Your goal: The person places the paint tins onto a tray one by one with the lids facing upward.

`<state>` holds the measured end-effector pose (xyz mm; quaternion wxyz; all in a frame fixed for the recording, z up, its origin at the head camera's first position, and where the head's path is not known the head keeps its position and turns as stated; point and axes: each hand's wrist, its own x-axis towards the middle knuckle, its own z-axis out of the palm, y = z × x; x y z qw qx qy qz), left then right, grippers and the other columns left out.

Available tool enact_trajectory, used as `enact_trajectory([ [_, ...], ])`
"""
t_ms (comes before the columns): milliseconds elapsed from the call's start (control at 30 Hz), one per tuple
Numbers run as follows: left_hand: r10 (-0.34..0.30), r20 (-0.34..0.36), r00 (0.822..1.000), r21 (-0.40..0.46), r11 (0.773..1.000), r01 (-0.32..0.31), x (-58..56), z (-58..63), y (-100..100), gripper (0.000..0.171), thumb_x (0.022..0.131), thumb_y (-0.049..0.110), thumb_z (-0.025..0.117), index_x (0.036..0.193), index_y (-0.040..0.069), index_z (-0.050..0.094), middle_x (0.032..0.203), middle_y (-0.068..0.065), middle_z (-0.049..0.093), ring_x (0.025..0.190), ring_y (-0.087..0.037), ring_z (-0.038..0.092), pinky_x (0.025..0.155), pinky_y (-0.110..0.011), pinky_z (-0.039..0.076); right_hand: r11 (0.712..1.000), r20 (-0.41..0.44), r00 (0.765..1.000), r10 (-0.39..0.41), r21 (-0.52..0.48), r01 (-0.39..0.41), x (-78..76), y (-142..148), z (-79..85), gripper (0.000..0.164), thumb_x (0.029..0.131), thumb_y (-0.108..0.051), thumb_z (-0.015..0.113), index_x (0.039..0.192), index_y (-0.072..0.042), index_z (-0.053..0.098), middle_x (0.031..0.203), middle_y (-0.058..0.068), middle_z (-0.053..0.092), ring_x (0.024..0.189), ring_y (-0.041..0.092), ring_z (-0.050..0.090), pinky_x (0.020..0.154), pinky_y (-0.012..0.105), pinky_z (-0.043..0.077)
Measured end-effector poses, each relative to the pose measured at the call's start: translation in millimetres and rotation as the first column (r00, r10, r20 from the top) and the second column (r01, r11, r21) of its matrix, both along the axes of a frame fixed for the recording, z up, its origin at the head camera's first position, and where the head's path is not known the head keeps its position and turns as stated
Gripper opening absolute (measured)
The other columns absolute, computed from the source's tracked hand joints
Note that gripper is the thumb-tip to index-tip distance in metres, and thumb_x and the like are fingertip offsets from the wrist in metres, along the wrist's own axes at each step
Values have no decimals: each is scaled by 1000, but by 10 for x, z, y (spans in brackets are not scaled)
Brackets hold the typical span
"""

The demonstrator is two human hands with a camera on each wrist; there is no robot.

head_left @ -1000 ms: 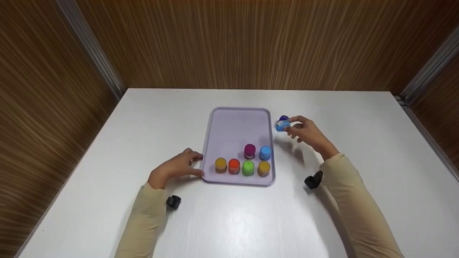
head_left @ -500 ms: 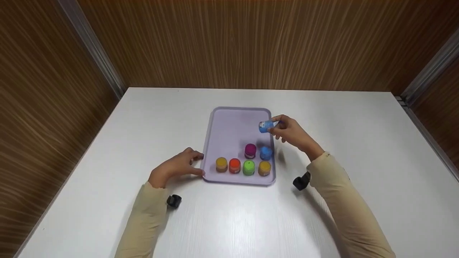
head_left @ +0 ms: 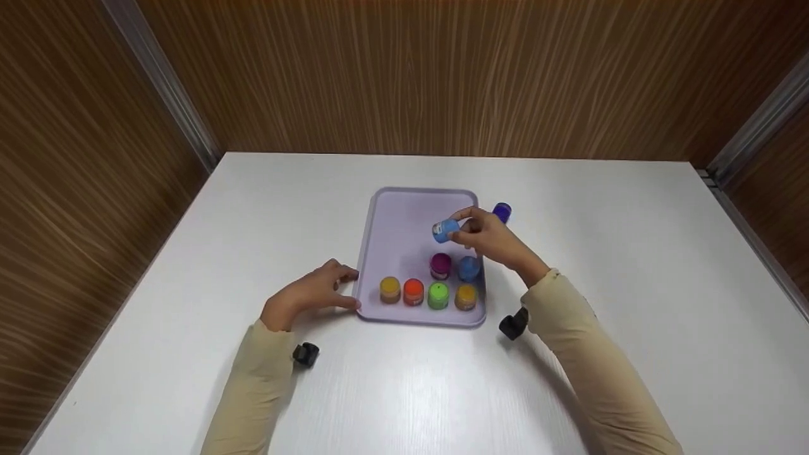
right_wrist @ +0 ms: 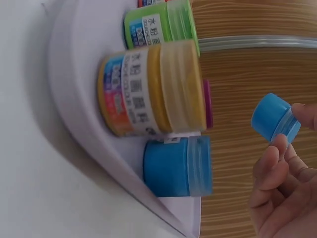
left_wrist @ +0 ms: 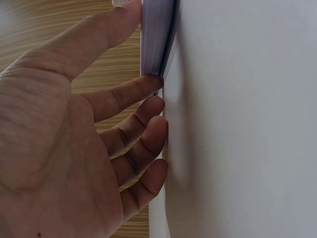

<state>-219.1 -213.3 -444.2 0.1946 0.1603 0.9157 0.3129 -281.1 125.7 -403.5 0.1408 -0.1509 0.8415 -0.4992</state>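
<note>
My right hand (head_left: 496, 240) pinches a light blue gouache paint jar (head_left: 444, 231) by its lid end, tilted, over the middle of the lilac tray (head_left: 404, 208). In the right wrist view, thumb and fingertips grip the clear lid of this blue jar (right_wrist: 270, 116). My left hand (head_left: 313, 292) touches the tray's left edge near the front corner, its thumb and forefinger spread along the rim. Along the tray's front stand an ochre jar (head_left: 390, 289), an orange-red jar (head_left: 413, 291), a green jar (head_left: 438, 295) and a yellow jar (head_left: 466, 297). Behind them are a magenta jar (head_left: 440, 265) and another blue jar (head_left: 469, 268).
A dark purple jar (head_left: 502, 212) lies on its side on the white table (head_left: 600, 221), just right of the tray and partly behind my right hand. Wood-grain panels (head_left: 404, 76) rise behind the table and at both sides.
My right hand has carried the blue jar leftward from beside the purple jar to over the tray. The purple jar shows more fully now. My left hand stays at the tray's edge.
</note>
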Motion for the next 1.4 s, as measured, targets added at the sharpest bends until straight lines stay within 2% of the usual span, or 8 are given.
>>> enact_trajectory([
  [233,-2,1,1000,2,1000,2,6,-6,0,66,79,33,75,134,3,54,120,-12,50,106,-23,46,97,-40,38,999,-16,999,41,23,-41,21,-147,22,39,87,-20,67,119,-3,54,83,1,60,77,16,52,70,29,45],
  [400,-2,2,1000,0,1000,2,1,-10,4,67,78,34,75,133,3,54,119,-11,50,104,-23,45,97,-41,38,997,-37,997,74,11,-74,40,-219,18,40,86,-16,68,119,0,53,81,0,60,72,10,52,66,25,44],
  [733,1,-8,1000,-6,1000,-1,-1,-8,15,66,79,35,75,133,4,55,118,-10,50,103,-22,45,96,-40,38,994,-32,994,108,39,-107,46,-322,5,40,86,-14,68,119,2,52,83,3,57,71,11,51,63,20,43],
  [1167,-1,-20,1000,-2,1000,1,-14,-32,17,64,79,34,75,132,4,56,115,-10,50,101,-22,45,93,-38,39,984,-30,988,150,104,-146,43,-431,-13,37,85,-12,67,119,-1,55,81,2,50,69,11,47,58,20,42],
  [1400,1,8,1000,4,1000,-1,-16,-21,25,68,79,35,75,135,3,53,122,-11,49,105,-23,45,98,-41,39,971,-22,983,182,161,-176,53,-463,-23,36,85,-14,67,118,-3,56,78,1,49,66,12,47,59,22,41],
])
